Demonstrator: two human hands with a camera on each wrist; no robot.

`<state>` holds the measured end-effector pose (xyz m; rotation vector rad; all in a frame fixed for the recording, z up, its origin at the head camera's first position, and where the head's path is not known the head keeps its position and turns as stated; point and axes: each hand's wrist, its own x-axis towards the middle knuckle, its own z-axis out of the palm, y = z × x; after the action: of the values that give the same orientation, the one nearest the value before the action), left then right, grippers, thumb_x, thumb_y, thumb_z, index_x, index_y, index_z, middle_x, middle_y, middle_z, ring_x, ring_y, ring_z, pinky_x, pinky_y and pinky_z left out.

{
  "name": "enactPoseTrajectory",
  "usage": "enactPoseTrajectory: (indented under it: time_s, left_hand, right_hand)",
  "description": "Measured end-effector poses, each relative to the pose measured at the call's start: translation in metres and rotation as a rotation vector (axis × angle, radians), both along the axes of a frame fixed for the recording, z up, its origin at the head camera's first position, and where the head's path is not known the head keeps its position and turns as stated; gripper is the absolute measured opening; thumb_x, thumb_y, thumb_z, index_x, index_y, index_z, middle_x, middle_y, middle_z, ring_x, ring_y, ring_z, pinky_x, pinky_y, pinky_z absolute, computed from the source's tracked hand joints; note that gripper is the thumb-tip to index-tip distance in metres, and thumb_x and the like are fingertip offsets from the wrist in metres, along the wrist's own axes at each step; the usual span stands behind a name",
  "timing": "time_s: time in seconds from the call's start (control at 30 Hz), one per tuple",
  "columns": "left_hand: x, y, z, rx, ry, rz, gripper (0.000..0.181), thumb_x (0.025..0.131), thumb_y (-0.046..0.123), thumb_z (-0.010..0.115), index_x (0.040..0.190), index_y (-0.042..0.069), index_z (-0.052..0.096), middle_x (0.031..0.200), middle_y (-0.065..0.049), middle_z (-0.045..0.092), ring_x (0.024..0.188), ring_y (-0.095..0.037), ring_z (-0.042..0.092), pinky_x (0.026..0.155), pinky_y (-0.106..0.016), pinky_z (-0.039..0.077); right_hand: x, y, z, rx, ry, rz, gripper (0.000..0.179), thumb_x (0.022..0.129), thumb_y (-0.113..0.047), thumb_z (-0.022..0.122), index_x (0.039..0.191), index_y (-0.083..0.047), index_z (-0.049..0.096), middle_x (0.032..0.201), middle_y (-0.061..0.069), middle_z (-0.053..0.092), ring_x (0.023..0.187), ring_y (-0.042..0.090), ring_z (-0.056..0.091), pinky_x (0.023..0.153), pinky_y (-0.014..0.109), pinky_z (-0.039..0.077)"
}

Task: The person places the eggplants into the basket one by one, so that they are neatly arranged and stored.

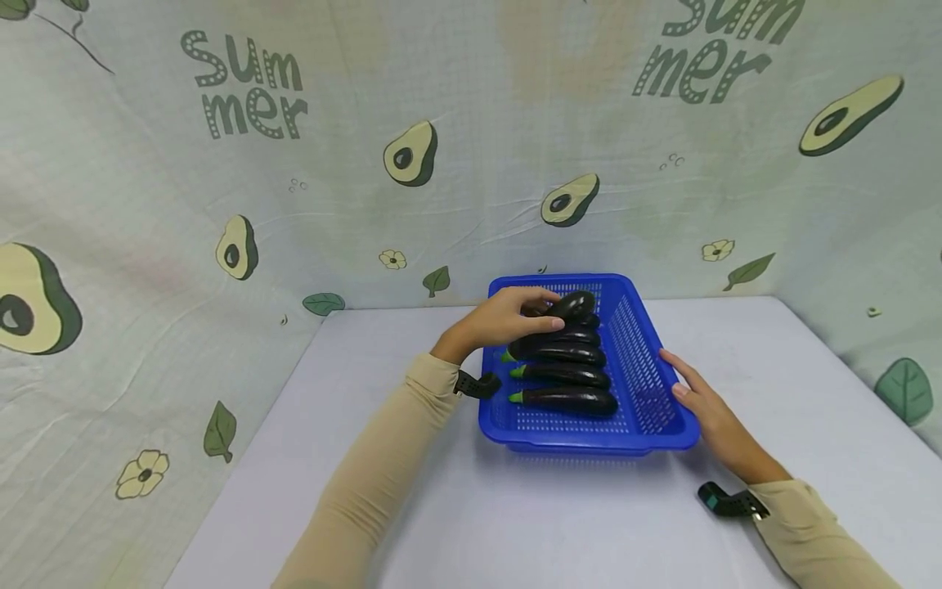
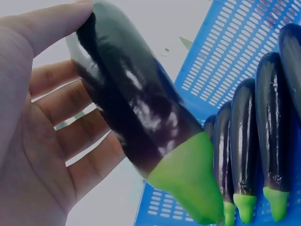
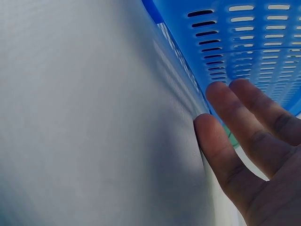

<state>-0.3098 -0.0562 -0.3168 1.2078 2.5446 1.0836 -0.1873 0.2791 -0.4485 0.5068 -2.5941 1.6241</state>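
Over the far part of the blue basket (image 1: 508,440), my left hand (image 1: 508,317) holds an eggplant (image 1: 574,305) between thumb and fingers. In the left wrist view, that eggplant (image 2: 136,94) is glossy dark purple with a bright green stem end slanting down to the right. Beneath it, several more eggplants (image 1: 562,399) lie side by side in the basket, their green ends to the left. My right hand (image 1: 710,409) rests against the basket's right side; in the right wrist view its extended fingers (image 3: 254,136) lie along the slotted outer wall (image 3: 225,28).
The basket stands on a white-covered table (image 1: 412,507), near its back edge. Behind and to the sides hangs a pale cloth (image 1: 471,98) printed with avocados, leaves and lettering. A black wrist device (image 1: 478,384) on the left arm overlaps the basket's left rim.
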Motion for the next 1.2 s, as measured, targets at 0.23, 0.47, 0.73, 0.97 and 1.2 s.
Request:
enactPoseTrajectory:
  time_s: [0.23, 0.47, 0.73, 0.97, 1.2]
  left_hand:
    - [0.002, 0.005, 0.0, -0.038, -0.024, -0.023, 0.055, 0.092, 0.043, 0.072, 0.139, 0.015, 0.06, 0.123, 0.002, 0.067, 0.11, -0.006, 0.061, 0.096, -0.027, 0.048]
    - [0.002, 0.006, -0.002, -0.057, -0.038, -0.048, 0.054, 0.093, 0.042, 0.072, 0.139, 0.016, 0.06, 0.126, 0.003, 0.066, 0.113, -0.007, 0.06, 0.096, -0.027, 0.048]
    - [0.005, 0.005, -0.008, -0.108, -0.048, -0.081, 0.055, 0.091, 0.043, 0.073, 0.136, 0.012, 0.062, 0.124, 0.004, 0.066, 0.111, -0.007, 0.06, 0.095, -0.024, 0.048]
    - [0.005, 0.005, -0.015, -0.151, -0.05, -0.085, 0.055, 0.092, 0.044, 0.073, 0.136, 0.013, 0.063, 0.121, 0.006, 0.066, 0.109, -0.005, 0.059, 0.094, -0.024, 0.048]
    - [0.008, 0.006, -0.018, -0.169, -0.064, -0.087, 0.053, 0.092, 0.043, 0.073, 0.135, 0.014, 0.063, 0.117, 0.006, 0.067, 0.107, -0.005, 0.06, 0.092, -0.023, 0.048]
  right_hand:
    - [-0.001, 0.002, 0.0, -0.01, 0.006, 0.006, 0.055, 0.111, -0.028, 0.029, 0.163, -0.027, 0.013, 0.164, 0.019, 0.009, 0.137, 0.053, 0.025, 0.099, 0.029, 0.04]
    - [-0.002, 0.003, -0.001, -0.02, 0.012, 0.008, 0.054, 0.111, -0.028, 0.029, 0.162, -0.028, 0.013, 0.165, 0.017, 0.007, 0.14, 0.054, 0.02, 0.105, 0.037, 0.035]
    - [-0.002, 0.004, -0.004, -0.021, 0.041, 0.007, 0.053, 0.111, -0.025, 0.029, 0.162, -0.027, 0.015, 0.164, 0.018, 0.012, 0.137, 0.043, 0.028, 0.092, 0.011, 0.033]
    - [0.001, 0.001, -0.001, -0.025, 0.008, 0.012, 0.054, 0.111, -0.028, 0.028, 0.163, -0.028, 0.012, 0.165, 0.018, 0.006, 0.14, 0.054, 0.019, 0.106, 0.027, 0.034]
    - [0.001, 0.001, -0.001, -0.015, 0.02, 0.011, 0.054, 0.111, -0.027, 0.028, 0.163, -0.027, 0.013, 0.164, 0.02, 0.009, 0.137, 0.053, 0.025, 0.092, 0.015, 0.035]
